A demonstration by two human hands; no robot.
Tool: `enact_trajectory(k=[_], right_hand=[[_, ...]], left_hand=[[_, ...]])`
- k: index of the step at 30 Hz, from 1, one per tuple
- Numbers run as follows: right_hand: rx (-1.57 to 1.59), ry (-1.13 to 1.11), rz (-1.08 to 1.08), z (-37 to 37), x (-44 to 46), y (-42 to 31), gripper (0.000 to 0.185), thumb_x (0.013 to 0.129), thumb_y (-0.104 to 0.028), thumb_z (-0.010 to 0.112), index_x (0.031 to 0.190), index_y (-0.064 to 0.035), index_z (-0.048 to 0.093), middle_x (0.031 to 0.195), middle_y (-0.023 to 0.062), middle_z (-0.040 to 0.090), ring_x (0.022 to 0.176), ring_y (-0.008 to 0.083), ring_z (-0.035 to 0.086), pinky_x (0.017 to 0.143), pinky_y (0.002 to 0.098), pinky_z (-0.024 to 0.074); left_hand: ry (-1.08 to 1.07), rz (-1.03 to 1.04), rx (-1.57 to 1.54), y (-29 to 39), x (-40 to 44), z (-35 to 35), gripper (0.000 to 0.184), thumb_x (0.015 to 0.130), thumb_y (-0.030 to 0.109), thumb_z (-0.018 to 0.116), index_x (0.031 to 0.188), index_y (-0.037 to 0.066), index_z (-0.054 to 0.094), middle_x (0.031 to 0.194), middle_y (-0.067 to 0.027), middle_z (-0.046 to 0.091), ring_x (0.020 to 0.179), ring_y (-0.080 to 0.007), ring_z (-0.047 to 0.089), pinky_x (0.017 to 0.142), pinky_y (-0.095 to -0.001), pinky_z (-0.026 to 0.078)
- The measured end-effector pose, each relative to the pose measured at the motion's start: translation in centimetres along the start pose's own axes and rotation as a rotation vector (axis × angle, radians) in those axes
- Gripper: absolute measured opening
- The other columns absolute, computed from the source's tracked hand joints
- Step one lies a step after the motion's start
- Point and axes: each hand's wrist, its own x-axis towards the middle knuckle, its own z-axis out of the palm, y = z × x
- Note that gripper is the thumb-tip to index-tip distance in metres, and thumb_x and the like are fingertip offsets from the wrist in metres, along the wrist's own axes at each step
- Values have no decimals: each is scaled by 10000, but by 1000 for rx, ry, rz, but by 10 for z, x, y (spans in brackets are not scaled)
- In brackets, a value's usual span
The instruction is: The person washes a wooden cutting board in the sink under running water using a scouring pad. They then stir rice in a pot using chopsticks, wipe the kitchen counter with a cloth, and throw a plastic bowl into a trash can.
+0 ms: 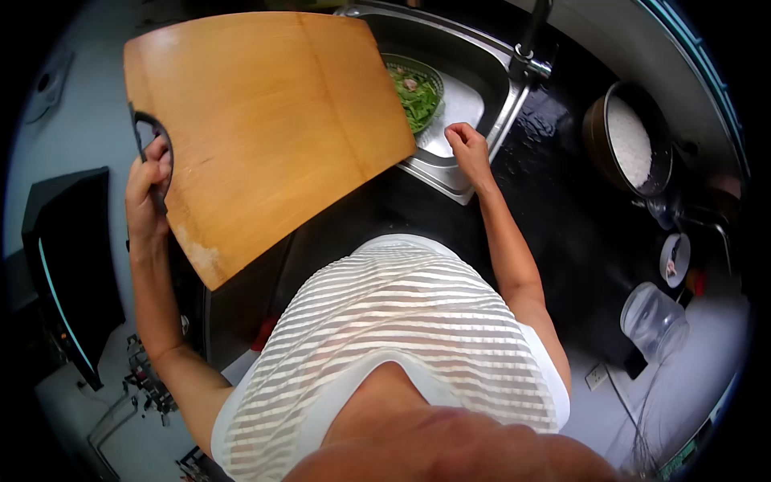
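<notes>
A large wooden cutting board is held up at the left, tilted over the counter and the near side of the sink. My left hand grips it through the dark-edged handle slot on its left side. Over the right edge of the sink is my right hand, its fingers curled together with nothing visible in them. A green basket of leafy greens sits in the sink, partly hidden behind the board.
The faucet stands at the sink's back right corner. On the dark counter, a pot of white grains is at the right. A small white dish and a clear plastic container lie nearer. A black range hood is at the left.
</notes>
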Motion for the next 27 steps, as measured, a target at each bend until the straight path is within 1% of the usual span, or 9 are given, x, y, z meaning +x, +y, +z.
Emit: enact_trajectory(k=[1, 4, 7, 8, 11, 15, 23, 25, 27], right_hand=[[-15, -20, -8, 3, 3, 1, 196, 804, -178, 581, 894, -5, 612, 650, 38, 569, 602, 97, 514, 556, 256, 415], [-26, 20, -127, 11, 14, -8, 233, 776, -144, 615, 973, -23, 593, 742, 63, 601, 687, 117, 560, 621, 251, 440], [-137, 27, -357, 13, 38, -22, 405, 734, -172, 641, 1099, -35, 535, 958, 129, 594, 885, 256, 568, 776, 339, 442], [-198, -32, -371, 10, 47, -33, 518, 718, -196, 651, 1183, -44, 482, 1119, 166, 532, 1051, 308, 488, 896, 370, 387], [-355, -19, -566, 8, 71, -71, 660, 721, -239, 673, 1287, -49, 393, 1264, 177, 438, 1193, 298, 393, 997, 362, 311], [-456, 79, -701, 13, 101, -102, 867, 637, -360, 733, 1324, -38, 314, 1319, 186, 362, 1232, 336, 318, 1011, 411, 285], [-338, -60, -669, 8, 123, -96, 917, 588, -385, 762, 1320, -49, 324, 1313, 177, 374, 1244, 326, 314, 1020, 399, 281], [-276, -99, -642, 18, 119, -94, 864, 589, -325, 762, 1296, -34, 361, 1317, 177, 370, 1239, 318, 318, 1027, 386, 274], [-241, -98, -553, 21, 113, -98, 719, 585, -287, 762, 1196, -37, 477, 1212, 174, 475, 1148, 307, 420, 971, 369, 341]], left_hand=[[16, 16, 61, 5, 0, 1, 450, 716, 103, 432, 1107, -118, 467, 595, 90, 364, 482, 3, 281, 447, -148, 223], [7, 76, 76, 15, -3, -2, 426, 715, 93, 432, 1078, -126, 475, 661, 44, 475, 493, 2, 297, 456, -136, 227], [38, 112, 165, 26, -10, 5, 413, 714, 80, 430, 1069, -127, 478, 792, -42, 576, 518, -1, 346, 470, -128, 254], [81, 138, 217, 28, -10, 6, 401, 707, 68, 422, 1053, -125, 484, 820, -62, 580, 562, -20, 399, 511, -138, 308], [149, 241, 335, 29, -10, 9, 371, 691, 38, 399, 1013, -118, 498, 863, -98, 582, 671, -69, 488, 623, -177, 395], [165, 384, 516, 28, -9, -9, 335, 670, -8, 359, 955, -105, 507, 901, -116, 572, 812, -128, 531, 785, -247, 427], [124, 502, 670, 21, -14, -43, 290, 668, -90, 373, 901, -34, 537, 807, -13, 543, 741, -78, 502, 713, -203, 408], [172, 519, 549, 21, -17, -31, 294, 660, -91, 390, 904, -34, 544, 787, -7, 540, 708, -75, 490, 682, -200, 405], [130, 586, 614, 21, -15, -30, 298, 648, -83, 405, 904, -36, 549, 750, -11, 541, 696, -72, 490, 639, -203, 395]])
